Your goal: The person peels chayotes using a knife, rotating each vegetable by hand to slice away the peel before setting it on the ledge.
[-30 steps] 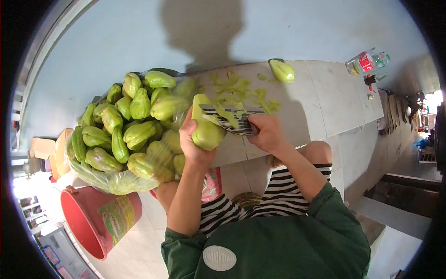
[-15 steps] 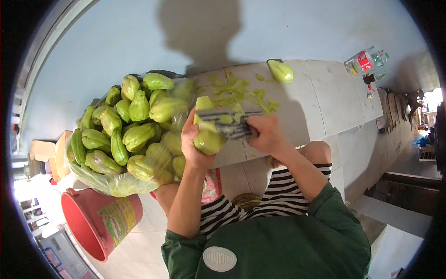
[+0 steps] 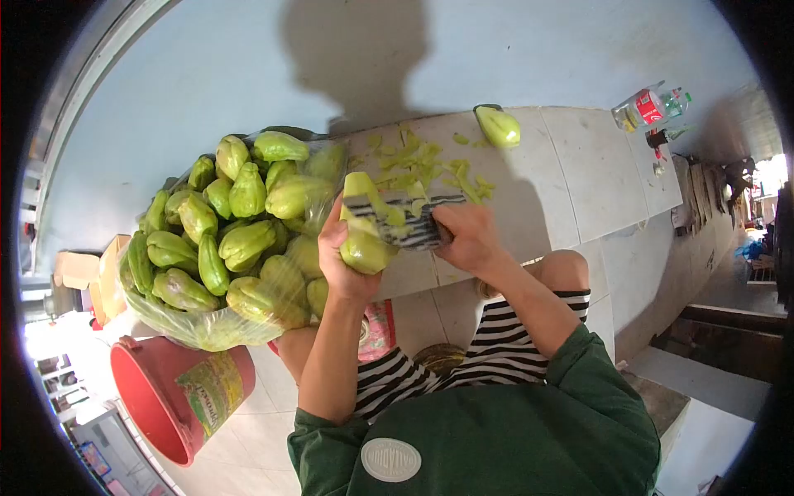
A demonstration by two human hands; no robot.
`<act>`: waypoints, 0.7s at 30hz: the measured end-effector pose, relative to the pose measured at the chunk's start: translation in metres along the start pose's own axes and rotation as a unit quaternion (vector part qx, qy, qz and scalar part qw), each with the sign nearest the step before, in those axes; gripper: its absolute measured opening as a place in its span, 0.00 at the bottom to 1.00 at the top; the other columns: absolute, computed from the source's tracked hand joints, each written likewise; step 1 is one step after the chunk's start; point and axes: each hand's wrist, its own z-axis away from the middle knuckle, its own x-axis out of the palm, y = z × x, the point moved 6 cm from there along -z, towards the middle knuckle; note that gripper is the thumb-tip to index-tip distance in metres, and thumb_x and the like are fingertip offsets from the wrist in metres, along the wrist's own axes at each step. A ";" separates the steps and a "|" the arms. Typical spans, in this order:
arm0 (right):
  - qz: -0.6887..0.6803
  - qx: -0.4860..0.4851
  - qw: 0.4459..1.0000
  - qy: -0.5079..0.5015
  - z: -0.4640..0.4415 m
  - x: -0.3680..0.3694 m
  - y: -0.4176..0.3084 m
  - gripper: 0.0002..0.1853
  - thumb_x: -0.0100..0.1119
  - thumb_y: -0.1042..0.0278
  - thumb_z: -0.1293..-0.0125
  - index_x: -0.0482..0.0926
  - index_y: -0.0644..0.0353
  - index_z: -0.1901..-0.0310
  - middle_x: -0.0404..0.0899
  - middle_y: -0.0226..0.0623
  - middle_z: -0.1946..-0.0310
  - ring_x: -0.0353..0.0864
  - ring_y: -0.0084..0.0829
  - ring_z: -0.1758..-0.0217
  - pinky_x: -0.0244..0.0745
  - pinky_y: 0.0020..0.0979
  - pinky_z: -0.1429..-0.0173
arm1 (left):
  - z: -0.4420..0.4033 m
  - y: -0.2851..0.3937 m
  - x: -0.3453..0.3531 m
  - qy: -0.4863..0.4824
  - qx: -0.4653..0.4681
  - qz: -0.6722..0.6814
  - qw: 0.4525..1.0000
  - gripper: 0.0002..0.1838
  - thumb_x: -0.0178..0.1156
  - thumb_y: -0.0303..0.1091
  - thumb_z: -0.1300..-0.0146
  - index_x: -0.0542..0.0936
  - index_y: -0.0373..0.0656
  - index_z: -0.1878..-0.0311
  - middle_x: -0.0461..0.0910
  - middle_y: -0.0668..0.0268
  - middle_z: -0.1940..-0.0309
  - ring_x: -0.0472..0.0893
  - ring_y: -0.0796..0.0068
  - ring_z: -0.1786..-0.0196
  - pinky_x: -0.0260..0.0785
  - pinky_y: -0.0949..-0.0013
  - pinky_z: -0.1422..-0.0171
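Observation:
My left hand (image 3: 343, 269) is closed around a pale green chayote (image 3: 365, 250), partly peeled at its upper end. My right hand (image 3: 466, 236) grips the handle of a broad-bladed knife (image 3: 413, 221); the handle is mostly hidden in the fist. The shiny blade mirrors dark and light stripes and lies across the chayote, touching it. Green peelings (image 3: 409, 161) are scattered on the tiled ledge just beyond the blade. To the left, a clear plastic bag (image 3: 211, 331) holds several whole chayotes (image 3: 248, 190).
Another chayote (image 3: 499, 128) lies on the tiled ledge (image 3: 571, 178) against the wall. Plastic bottles (image 3: 649, 107) stand at the ledge's far right. A red bucket (image 3: 153, 397) is tipped on its side at lower left, near a cardboard box (image 3: 107, 277).
Both hands, with the knife and chayote, have shifted slightly left. The blade has slid a little along the chayote. The surroundings look the same.

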 end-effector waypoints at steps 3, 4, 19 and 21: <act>-0.020 0.053 0.998 -0.006 -0.003 0.009 0.019 0.11 0.66 0.68 0.56 0.71 0.58 0.74 0.74 0.42 0.81 0.76 0.47 0.77 0.69 0.43 0.73 | 0.005 -0.002 0.013 -0.051 -0.033 -0.021 0.998 0.42 0.60 0.49 0.51 0.66 0.34 0.35 0.76 0.52 0.49 0.80 0.55 0.52 0.76 0.54 0.50; -0.025 0.076 0.997 -0.002 -0.003 0.011 0.024 0.11 0.66 0.68 0.55 0.72 0.58 0.74 0.75 0.44 0.81 0.76 0.49 0.77 0.70 0.43 0.72 | 0.003 -0.004 0.014 -0.070 -0.027 -0.037 0.996 0.43 0.63 0.50 0.53 0.65 0.33 0.36 0.76 0.51 0.51 0.81 0.54 0.56 0.77 0.54 0.55; -0.087 0.085 0.992 -0.009 0.000 0.005 0.009 0.11 0.64 0.70 0.56 0.69 0.59 0.78 0.68 0.36 0.84 0.69 0.34 0.81 0.64 0.35 0.74 | -0.013 0.005 -0.017 0.093 -0.017 0.132 0.987 0.29 0.49 0.49 0.38 0.72 0.36 0.42 0.77 0.52 0.49 0.76 0.54 0.47 0.70 0.56 0.40; -0.049 -0.060 0.997 0.001 0.003 0.004 -0.008 0.11 0.64 0.69 0.59 0.70 0.58 0.76 0.72 0.35 0.82 0.72 0.37 0.78 0.66 0.37 0.72 | -0.013 0.000 -0.020 0.083 -0.035 0.128 0.988 0.28 0.48 0.49 0.38 0.72 0.35 0.44 0.78 0.52 0.51 0.77 0.54 0.48 0.70 0.56 0.41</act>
